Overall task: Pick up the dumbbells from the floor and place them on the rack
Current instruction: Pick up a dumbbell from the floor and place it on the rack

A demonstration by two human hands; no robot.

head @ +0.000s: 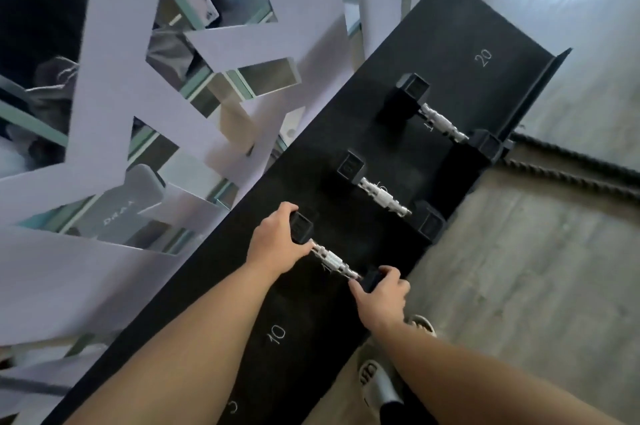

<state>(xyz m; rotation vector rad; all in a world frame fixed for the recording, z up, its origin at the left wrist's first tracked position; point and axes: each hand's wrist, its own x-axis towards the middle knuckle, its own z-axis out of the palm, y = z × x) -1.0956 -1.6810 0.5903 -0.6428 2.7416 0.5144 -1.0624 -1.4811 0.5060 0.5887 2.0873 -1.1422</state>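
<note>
fingers of my left hand (277,244) wrap the far head of the near dumbbell (334,260), right hand (382,296) clamps its near head; it sits on the black rack (450,43). two more dumbbells (382,197) (443,121) lie farther along. bare shelf by the "10" mark. floor (519,286) and rope (571,161) to the right.

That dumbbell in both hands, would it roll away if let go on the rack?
Probably not: the dumbbell has blocky, flat-sided heads, like its two parked neighbours. It looks rigid, and dense for its size. The ridged metal handle likely resists slipping.
</note>
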